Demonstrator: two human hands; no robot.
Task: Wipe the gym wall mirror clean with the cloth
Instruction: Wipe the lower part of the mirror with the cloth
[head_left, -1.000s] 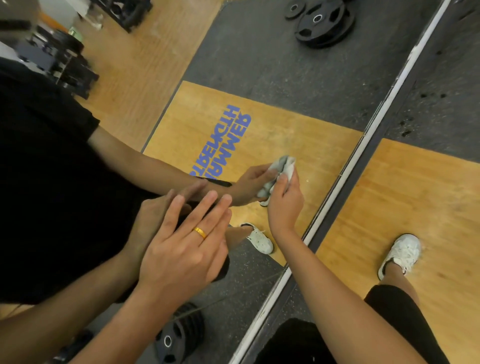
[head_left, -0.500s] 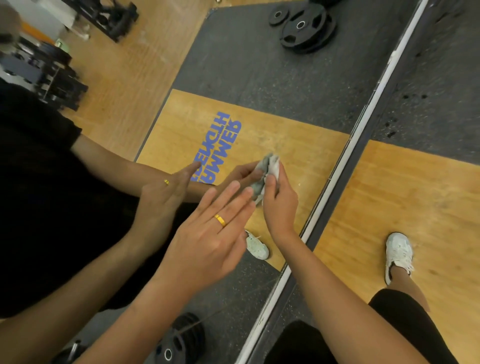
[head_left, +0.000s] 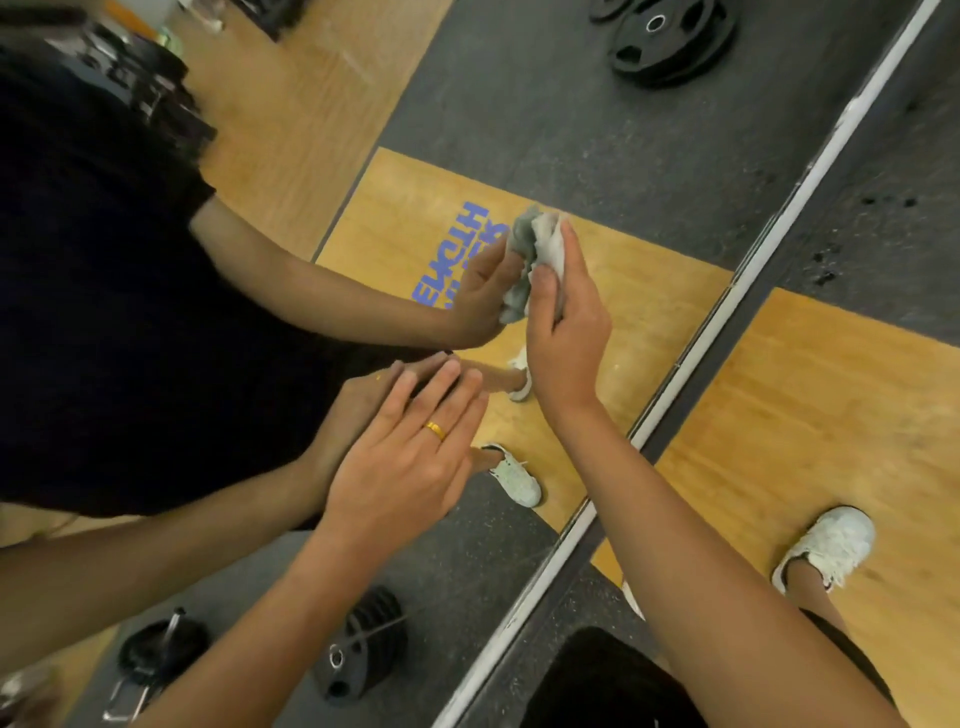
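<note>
Bunched cloth (head_left: 543, 244) was clamped between thumb and fingers of right hand (head_left: 566, 332) and pressed to mirror (head_left: 519, 104). Within last second it was shifted from lower end of blue lettering (head_left: 447, 275) to upper end. Left hand (head_left: 410, 457) was kept flat below lettering, fingers straight, together. Wiping judged under way, with much glass left.

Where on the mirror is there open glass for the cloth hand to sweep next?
On the mirror, open glass lies past the cloth toward the picture's top, bordered by the edge strip; also below the left hand, along that strip. Crowded: the narrow gap between the left hand and the right hand.
</note>
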